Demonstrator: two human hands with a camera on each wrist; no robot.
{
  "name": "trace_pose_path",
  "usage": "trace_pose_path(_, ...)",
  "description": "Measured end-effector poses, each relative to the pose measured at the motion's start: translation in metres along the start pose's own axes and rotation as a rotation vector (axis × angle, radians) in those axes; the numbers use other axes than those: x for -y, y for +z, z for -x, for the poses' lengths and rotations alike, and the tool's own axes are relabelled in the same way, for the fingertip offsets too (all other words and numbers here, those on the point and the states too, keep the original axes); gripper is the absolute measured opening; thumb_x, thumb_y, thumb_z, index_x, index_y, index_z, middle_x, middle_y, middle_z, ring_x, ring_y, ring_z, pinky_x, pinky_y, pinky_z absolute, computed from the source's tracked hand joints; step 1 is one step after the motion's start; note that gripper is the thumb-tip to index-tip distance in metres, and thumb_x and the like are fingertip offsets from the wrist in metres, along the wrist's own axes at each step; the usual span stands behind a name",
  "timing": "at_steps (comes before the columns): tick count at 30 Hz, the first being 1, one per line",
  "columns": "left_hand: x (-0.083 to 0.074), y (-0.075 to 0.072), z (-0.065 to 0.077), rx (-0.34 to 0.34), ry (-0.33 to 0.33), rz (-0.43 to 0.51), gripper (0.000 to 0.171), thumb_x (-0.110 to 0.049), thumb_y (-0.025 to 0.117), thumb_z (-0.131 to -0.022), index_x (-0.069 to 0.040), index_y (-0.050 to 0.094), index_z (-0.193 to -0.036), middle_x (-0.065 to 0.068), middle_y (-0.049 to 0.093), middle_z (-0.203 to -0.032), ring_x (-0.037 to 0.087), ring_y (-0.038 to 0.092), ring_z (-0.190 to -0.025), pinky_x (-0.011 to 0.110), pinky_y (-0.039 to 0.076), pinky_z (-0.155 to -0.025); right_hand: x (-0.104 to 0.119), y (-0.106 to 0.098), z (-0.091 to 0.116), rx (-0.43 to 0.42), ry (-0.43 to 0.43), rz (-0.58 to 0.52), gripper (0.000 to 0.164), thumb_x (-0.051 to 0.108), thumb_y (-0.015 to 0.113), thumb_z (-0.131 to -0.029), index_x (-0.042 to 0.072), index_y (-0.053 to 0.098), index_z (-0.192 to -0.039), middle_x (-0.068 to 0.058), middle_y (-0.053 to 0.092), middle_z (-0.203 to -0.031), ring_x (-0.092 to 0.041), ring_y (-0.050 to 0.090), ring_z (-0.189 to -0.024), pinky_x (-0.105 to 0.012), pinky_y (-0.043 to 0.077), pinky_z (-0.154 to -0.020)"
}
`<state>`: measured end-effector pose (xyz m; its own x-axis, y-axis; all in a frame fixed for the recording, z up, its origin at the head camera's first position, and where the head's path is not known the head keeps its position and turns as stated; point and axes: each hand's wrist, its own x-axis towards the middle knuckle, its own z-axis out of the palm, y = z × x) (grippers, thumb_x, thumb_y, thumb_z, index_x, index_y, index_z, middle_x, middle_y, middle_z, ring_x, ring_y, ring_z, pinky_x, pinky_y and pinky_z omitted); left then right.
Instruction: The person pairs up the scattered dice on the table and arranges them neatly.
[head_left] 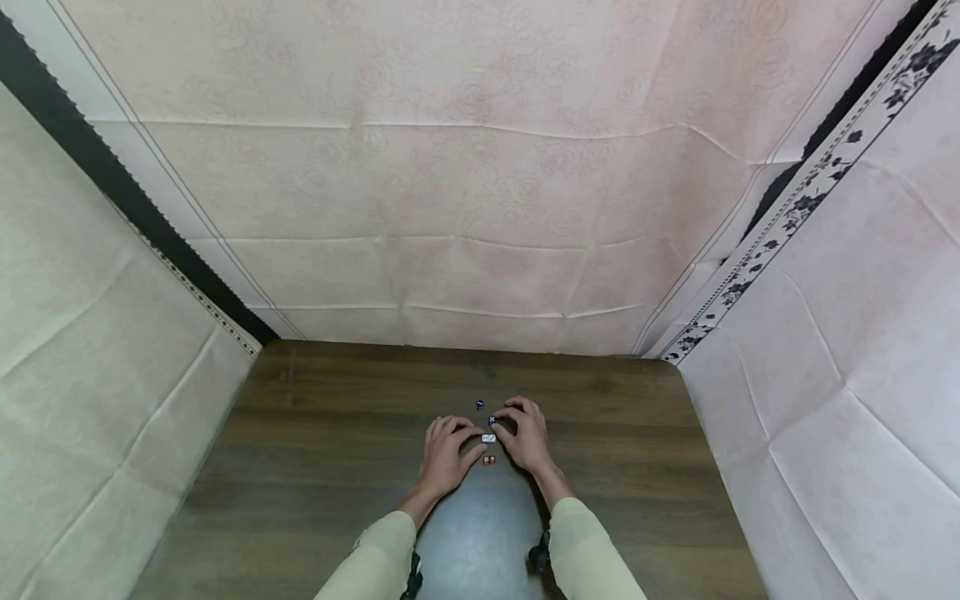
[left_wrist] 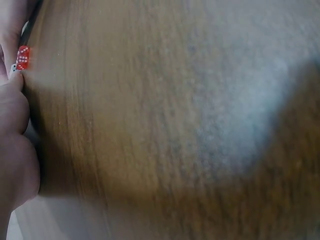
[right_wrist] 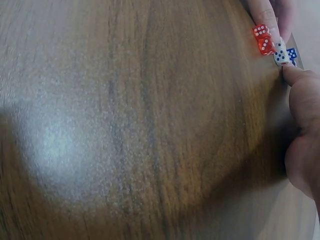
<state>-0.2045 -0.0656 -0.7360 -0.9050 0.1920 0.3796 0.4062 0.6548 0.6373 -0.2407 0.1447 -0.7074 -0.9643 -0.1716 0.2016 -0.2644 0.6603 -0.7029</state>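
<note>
Two white dice [head_left: 488,438] stand side by side on the table between the two hands. My left hand [head_left: 444,457] has curved fingers, its thumb and index finger pinching the white pair's left end. From the right, my right hand [head_left: 527,435] pinches a blue die [head_left: 492,421] just behind the white dice, between thumb and index finger. Another blue die [head_left: 480,405] lies farther back by itself. Nearer the body sits a pair of red dice [head_left: 489,460]. The right wrist view shows the right thumb [right_wrist: 292,75] right at a white die [right_wrist: 281,54].
The dark wooden table [head_left: 315,467] has rounded far corners. Pale patterned cloth [head_left: 465,208] hangs behind it, with more cloth panels at the left [head_left: 112,375] and right [head_left: 847,400]. Light reflects off the tabletop between the forearms.
</note>
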Motion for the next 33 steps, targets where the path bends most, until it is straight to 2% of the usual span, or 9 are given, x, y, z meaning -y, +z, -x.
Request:
trace_pose_path(6,-0.004,-0.004,-0.001,-0.054,0.061,-0.025,0.025,-0.03,0.089,-0.098,-0.019,0.086,-0.12,0.004,0.076,-0.123,0.034,0.066,-0.125,0.078,0.039,-0.118,0.0,0.0,0.0,-0.006,-0.018,0.012,0.014,0.017,0.087,-0.101,0.013,0.085,-0.114,-0.014,0.068,-0.143,-0.042,0.055,-0.145,-0.069,0.038,-0.125)
trace_pose_path(11,-0.007,-0.011,-0.001,-0.058,0.085,0.044,0.025,-0.021,0.089,-0.098,-0.011,0.085,-0.12,0.009,0.076,-0.12,0.036,0.067,-0.118,0.08,0.039,-0.115,0.0,0.002,0.001,-0.036,-0.042,0.016,0.013,0.014,0.088,-0.099,0.012,0.085,-0.112,-0.015,0.07,-0.141,-0.043,0.057,-0.143,-0.07,0.039,-0.123)
trace_pose_path(14,-0.008,-0.016,-0.002,-0.044,0.063,0.095,0.022,-0.014,0.086,-0.1,-0.007,0.084,-0.12,0.01,0.076,-0.118,0.036,0.068,-0.116,0.078,0.041,-0.116,0.0,0.001,0.001,-0.042,-0.044,0.021,0.013,0.013,0.088,-0.099,0.012,0.085,-0.112,-0.015,0.07,-0.14,-0.043,0.057,-0.142,-0.069,0.04,-0.123)
trace_pose_path(17,-0.009,-0.022,-0.005,-0.039,0.019,0.119,0.02,-0.009,0.083,-0.102,-0.004,0.084,-0.121,0.012,0.078,-0.117,0.037,0.07,-0.114,0.072,0.047,-0.112,0.001,0.0,0.001,-0.039,-0.041,0.026,0.014,0.014,0.088,-0.1,0.011,0.085,-0.113,-0.015,0.07,-0.141,-0.042,0.057,-0.142,-0.068,0.04,-0.123)
trace_pose_path(21,-0.009,-0.025,-0.012,-0.047,-0.041,0.1,0.019,-0.009,0.082,-0.103,-0.004,0.084,-0.121,0.014,0.079,-0.119,0.038,0.07,-0.115,0.067,0.051,-0.105,0.003,-0.001,0.002,-0.035,-0.043,0.024,0.015,0.015,0.087,-0.1,0.01,0.085,-0.113,-0.015,0.07,-0.141,-0.042,0.057,-0.142,-0.069,0.041,-0.122)
trace_pose_path(26,-0.007,-0.025,-0.027,-0.045,-0.106,0.087,0.019,-0.01,0.082,-0.103,-0.003,0.084,-0.121,0.016,0.079,-0.123,0.04,0.07,-0.118,0.068,0.051,-0.109,0.002,-0.001,0.001,-0.036,-0.038,0.019,0.015,0.016,0.088,-0.1,0.01,0.085,-0.114,-0.016,0.069,-0.142,-0.042,0.057,-0.143,-0.068,0.041,-0.122)
trace_pose_path(33,-0.009,-0.023,-0.044,-0.045,-0.14,0.045,0.019,-0.013,0.083,-0.103,-0.005,0.085,-0.12,0.017,0.079,-0.124,0.04,0.071,-0.117,0.066,0.052,-0.108,0.0,0.001,0.0,-0.016,-0.008,0.011,0.017,0.019,0.087,-0.101,0.012,0.085,-0.116,-0.015,0.068,-0.146,-0.041,0.054,-0.147,-0.065,0.038,-0.127)
